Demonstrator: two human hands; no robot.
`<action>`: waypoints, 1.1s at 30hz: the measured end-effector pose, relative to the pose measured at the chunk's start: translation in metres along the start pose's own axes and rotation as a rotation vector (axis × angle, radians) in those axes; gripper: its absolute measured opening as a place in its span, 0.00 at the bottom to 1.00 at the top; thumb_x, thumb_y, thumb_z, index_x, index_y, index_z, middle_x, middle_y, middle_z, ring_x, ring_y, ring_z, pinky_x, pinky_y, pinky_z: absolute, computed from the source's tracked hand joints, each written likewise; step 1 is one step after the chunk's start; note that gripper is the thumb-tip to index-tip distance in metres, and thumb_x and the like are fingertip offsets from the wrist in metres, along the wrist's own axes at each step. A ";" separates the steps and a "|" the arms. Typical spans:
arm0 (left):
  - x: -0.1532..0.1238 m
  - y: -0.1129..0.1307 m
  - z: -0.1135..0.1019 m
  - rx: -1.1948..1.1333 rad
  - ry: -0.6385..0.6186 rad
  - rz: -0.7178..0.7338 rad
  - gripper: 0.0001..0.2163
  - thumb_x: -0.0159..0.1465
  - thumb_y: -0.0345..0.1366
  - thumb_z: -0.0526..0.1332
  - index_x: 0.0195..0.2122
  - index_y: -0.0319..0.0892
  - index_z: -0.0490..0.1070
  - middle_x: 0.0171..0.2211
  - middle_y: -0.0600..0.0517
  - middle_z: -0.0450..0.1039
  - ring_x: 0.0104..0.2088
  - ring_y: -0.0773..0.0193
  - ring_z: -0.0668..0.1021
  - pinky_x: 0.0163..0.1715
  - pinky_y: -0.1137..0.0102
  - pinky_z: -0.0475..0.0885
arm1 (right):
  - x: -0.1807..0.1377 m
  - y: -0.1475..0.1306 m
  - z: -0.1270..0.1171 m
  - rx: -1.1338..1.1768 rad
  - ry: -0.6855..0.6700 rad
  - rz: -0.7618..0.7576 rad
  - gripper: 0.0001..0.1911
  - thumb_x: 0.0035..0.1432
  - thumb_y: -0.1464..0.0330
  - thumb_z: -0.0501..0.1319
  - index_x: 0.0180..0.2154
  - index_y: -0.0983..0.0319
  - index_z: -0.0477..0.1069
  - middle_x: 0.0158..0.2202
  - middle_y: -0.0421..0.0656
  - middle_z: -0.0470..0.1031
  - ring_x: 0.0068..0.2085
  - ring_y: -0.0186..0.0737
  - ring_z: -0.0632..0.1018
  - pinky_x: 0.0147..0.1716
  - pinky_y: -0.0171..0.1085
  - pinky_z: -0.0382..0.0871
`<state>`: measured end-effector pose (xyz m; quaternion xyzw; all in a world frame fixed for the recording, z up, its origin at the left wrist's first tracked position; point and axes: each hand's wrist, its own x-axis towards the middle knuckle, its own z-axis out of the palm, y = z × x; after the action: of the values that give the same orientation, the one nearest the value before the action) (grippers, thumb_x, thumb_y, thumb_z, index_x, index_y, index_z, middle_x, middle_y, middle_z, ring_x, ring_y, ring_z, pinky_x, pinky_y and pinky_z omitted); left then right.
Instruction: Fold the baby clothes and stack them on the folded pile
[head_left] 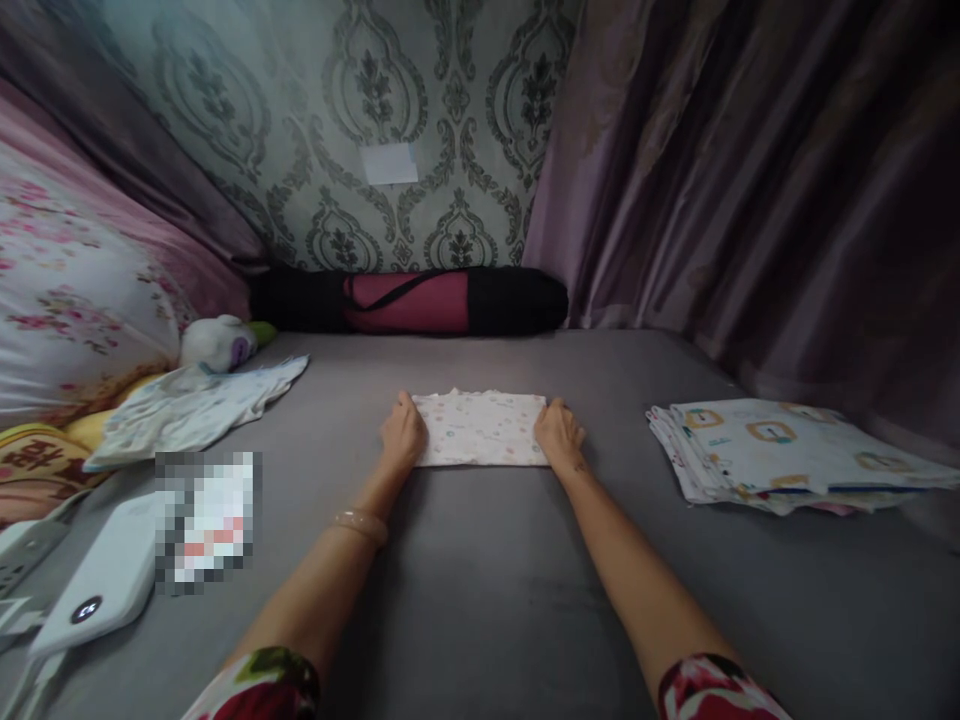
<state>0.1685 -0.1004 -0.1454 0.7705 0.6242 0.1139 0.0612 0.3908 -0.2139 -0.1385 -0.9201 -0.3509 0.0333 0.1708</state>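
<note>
A small white cloth [480, 430] with a faint pastel print lies folded into a flat rectangle on the grey sheet. My left hand [405, 432] grips its left end, fingers curled over the edge. At the opposite end my right hand [559, 434] holds it the same way, so the cloth is stretched straight between both hands. Its far edge looks slightly ruffled. The fingertips of both hands are partly hidden behind the knuckles.
To the right lies a stack of folded printed cloths [787, 445]. On the left are a crumpled light cloth [199, 405], a white plush toy [217, 343], a white power bank [109, 570] with cables and a blurred packet [214, 520]. A black and red rolled bag [409, 302] lies along the wall.
</note>
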 end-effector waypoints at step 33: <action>-0.018 0.034 0.016 0.115 0.037 0.459 0.26 0.69 0.45 0.41 0.63 0.36 0.54 0.65 0.40 0.54 0.65 0.53 0.56 0.63 0.56 0.47 | -0.016 -0.025 0.021 -0.043 -0.031 -0.619 0.29 0.66 0.63 0.41 0.64 0.70 0.52 0.67 0.52 0.49 0.67 0.45 0.49 0.63 0.46 0.38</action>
<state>0.2011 -0.1245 -0.1547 0.8923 0.4390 0.1030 -0.0218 0.3592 -0.2004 -0.1511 -0.7724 -0.6176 -0.0137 0.1478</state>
